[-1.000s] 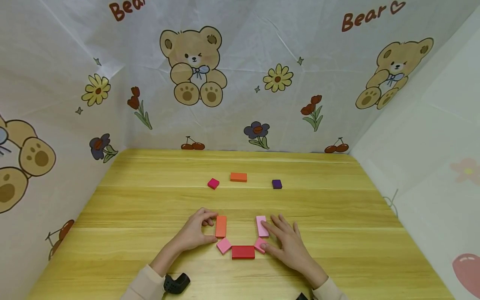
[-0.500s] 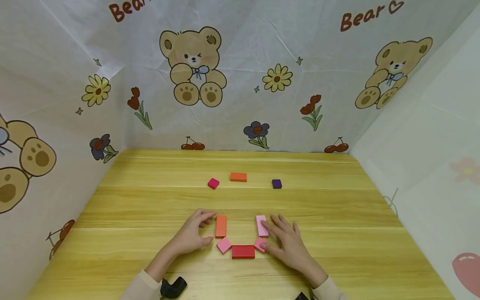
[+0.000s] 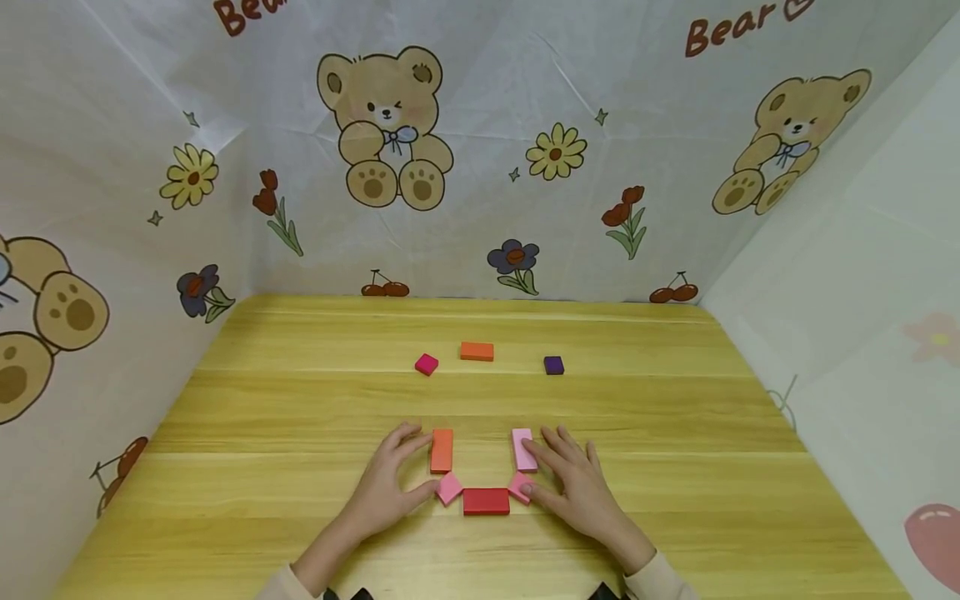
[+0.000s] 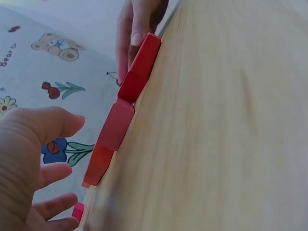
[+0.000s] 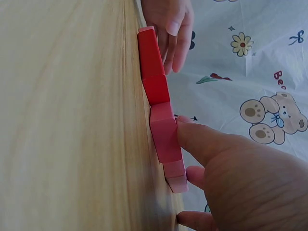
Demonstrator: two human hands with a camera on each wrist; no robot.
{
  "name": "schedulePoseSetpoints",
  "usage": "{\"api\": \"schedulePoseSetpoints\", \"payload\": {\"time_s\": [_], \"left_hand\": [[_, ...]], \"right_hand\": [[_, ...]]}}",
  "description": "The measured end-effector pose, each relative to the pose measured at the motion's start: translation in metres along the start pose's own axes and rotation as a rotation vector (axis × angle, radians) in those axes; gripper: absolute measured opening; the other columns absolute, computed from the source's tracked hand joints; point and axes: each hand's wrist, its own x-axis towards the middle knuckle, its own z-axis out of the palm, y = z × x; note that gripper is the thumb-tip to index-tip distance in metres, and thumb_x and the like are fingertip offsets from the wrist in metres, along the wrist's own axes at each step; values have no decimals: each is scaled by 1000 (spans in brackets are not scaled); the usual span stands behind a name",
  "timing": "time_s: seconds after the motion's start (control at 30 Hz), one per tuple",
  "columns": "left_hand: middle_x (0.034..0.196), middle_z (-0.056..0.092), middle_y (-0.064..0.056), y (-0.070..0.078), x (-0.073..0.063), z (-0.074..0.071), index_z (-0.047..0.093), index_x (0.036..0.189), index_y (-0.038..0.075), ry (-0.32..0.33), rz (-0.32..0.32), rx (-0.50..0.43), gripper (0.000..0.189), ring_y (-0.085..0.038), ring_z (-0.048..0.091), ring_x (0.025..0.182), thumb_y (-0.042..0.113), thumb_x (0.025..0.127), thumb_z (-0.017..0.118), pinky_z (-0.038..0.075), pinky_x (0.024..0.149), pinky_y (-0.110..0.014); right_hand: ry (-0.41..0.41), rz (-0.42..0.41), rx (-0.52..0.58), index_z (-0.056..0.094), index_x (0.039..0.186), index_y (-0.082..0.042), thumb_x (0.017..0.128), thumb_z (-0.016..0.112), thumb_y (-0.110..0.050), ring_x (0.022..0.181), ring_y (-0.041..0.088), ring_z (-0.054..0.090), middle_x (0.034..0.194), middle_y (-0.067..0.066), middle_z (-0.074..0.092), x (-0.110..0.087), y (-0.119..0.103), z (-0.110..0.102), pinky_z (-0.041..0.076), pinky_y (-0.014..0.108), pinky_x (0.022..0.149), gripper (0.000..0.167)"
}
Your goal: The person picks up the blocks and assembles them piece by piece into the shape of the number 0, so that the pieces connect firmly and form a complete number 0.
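A red rectangular block [image 3: 486, 502] lies at the front of a U of blocks. A pink square block [image 3: 449, 489] is set at an angle off its left end, with an orange rectangular block [image 3: 442, 451] beyond. On the right, another pink square block [image 3: 519, 486] leads to a light pink rectangular block [image 3: 523, 450]. My left hand [image 3: 386, 482] is beside the orange and left pink blocks; its thumb looks apart from them in the left wrist view. My right hand [image 3: 581, 487] rests its thumb on the right pink square, with a fingertip at the light pink block.
Farther back on the wooden table [image 3: 315, 392] lie a magenta square block [image 3: 427, 364], an orange rectangular block [image 3: 477, 352] and a dark purple square block [image 3: 553, 365]. A bear-printed cloth [image 3: 465, 250] stands behind the table's back edge.
My left hand has come off the left orange block, and its thumb has shifted forward beside the left pink square. The right hand stays in place. The blocks show no clear shift.
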Motion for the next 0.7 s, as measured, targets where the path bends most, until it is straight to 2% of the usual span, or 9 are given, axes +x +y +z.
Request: {"api": "schedulePoseSetpoints", "payload": {"time_s": [0.17, 0.33, 0.53, 0.7], "left_hand": [[143, 49, -14, -5, -2, 6, 60, 133, 10, -3, 52, 51, 62, -43, 31, 142, 31, 78, 81, 23, 111, -68], [142, 51, -14, -5, -3, 10, 59, 134, 10, 5, 97, 120, 63, -42, 31, 142, 35, 79, 79, 14, 115, -66], [141, 54, -14, -4, -3, 13, 62, 132, 10, 24, 103, 183, 60, -41, 35, 141, 37, 80, 77, 11, 114, -69], [140, 55, -14, -4, -4, 14, 62, 132, 10, 23, 92, 199, 59, -43, 33, 142, 36, 80, 76, 10, 114, -70]], "right_hand": [[3, -2, -4, 58, 137, -20, 85, 72, -44, 142, 46, 31, 147, 20, 47, 1, 0, 0, 10, 79, 105, 59], [4, -1, -8, 58, 137, -20, 85, 71, -45, 142, 46, 31, 147, 20, 47, 1, 0, 0, 11, 79, 105, 59], [12, -9, -4, 58, 137, -20, 85, 72, -44, 142, 46, 31, 147, 20, 47, 1, 0, 0, 11, 79, 104, 59], [12, -13, -6, 59, 136, -20, 85, 72, -44, 141, 47, 31, 147, 20, 47, 0, 0, 0, 11, 80, 104, 58]]}}
